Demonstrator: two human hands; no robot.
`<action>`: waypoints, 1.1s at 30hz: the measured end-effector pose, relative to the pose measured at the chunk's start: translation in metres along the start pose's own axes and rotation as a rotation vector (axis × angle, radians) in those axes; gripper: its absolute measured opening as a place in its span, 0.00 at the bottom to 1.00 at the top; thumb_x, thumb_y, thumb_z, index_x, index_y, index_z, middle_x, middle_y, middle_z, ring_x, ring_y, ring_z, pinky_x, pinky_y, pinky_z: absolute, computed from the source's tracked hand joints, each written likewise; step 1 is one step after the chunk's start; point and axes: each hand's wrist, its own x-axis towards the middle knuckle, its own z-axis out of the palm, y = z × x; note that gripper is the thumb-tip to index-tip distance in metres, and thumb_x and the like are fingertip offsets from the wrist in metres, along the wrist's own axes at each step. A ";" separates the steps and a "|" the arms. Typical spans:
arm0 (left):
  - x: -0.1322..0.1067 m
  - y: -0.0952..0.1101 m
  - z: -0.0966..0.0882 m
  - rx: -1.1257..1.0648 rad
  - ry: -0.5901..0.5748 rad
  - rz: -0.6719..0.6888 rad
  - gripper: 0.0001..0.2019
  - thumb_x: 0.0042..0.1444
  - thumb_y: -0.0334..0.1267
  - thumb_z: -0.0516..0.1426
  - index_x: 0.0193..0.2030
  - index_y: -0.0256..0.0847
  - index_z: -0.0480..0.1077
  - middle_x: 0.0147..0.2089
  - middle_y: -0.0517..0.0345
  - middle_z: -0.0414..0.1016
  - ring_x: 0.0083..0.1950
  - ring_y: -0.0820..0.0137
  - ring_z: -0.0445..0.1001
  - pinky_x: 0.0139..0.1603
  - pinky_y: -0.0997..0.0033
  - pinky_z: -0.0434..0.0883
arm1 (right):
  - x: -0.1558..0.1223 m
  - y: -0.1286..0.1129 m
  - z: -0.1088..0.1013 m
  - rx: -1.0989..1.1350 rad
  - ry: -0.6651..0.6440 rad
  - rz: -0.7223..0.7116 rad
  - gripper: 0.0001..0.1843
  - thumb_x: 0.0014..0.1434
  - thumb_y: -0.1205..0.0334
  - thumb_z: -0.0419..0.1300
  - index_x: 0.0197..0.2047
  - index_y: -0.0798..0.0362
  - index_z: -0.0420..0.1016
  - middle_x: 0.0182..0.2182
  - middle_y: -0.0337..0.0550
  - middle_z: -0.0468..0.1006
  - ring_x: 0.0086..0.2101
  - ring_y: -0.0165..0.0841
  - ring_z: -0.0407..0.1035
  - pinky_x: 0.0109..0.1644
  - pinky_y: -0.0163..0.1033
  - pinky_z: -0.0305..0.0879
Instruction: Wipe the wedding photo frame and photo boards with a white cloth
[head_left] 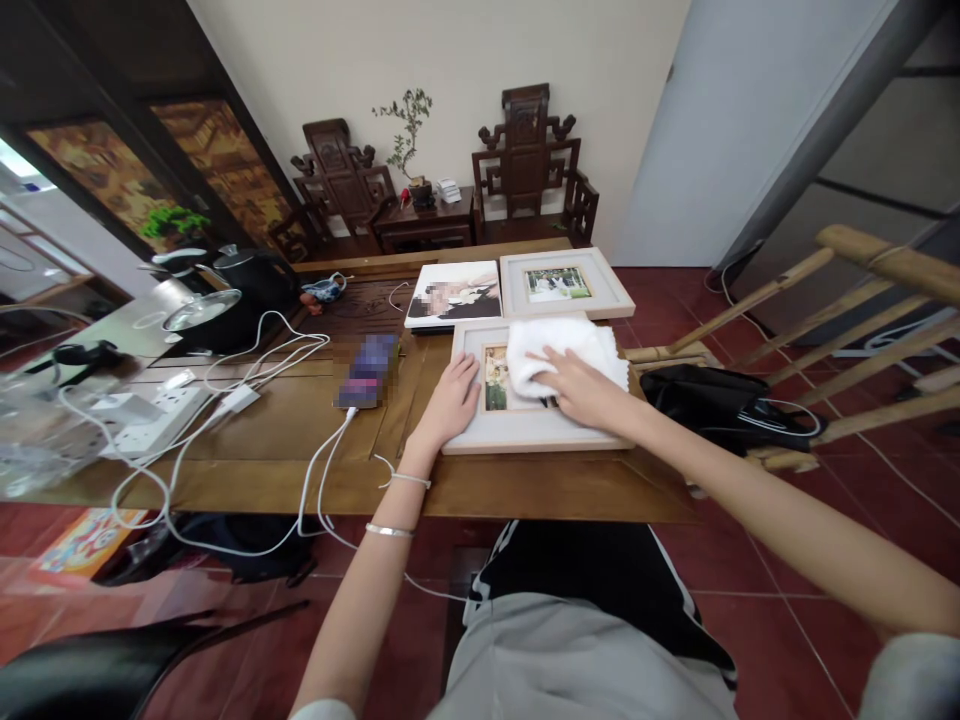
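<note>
A pale picture frame [525,428] with a small photo lies flat on the wooden table [315,470] in front of me. My left hand [450,400] rests flat on the frame's left border, fingers stretched out. My right hand [581,385] presses down on a white cloth [562,345] that covers the frame's upper right part, fingers laid over the cloth. Beyond it lie a second pale frame [562,283] and a frameless photo print [454,293].
A phone [367,370] on a white cable lies left of the frame. Further left are a power strip [150,420] with several cables, kettles [225,290] and a tray. A black bag [720,405] sits on a bamboo chair [825,330] at right. Carved chairs stand behind.
</note>
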 end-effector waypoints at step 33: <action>0.001 -0.001 0.003 -0.033 0.006 -0.022 0.22 0.66 0.36 0.47 0.64 0.32 0.66 0.69 0.41 0.64 0.74 0.56 0.55 0.74 0.48 0.53 | 0.038 -0.002 0.002 -0.049 -0.073 -0.060 0.37 0.51 0.82 0.49 0.63 0.56 0.69 0.72 0.51 0.52 0.70 0.56 0.42 0.66 0.70 0.47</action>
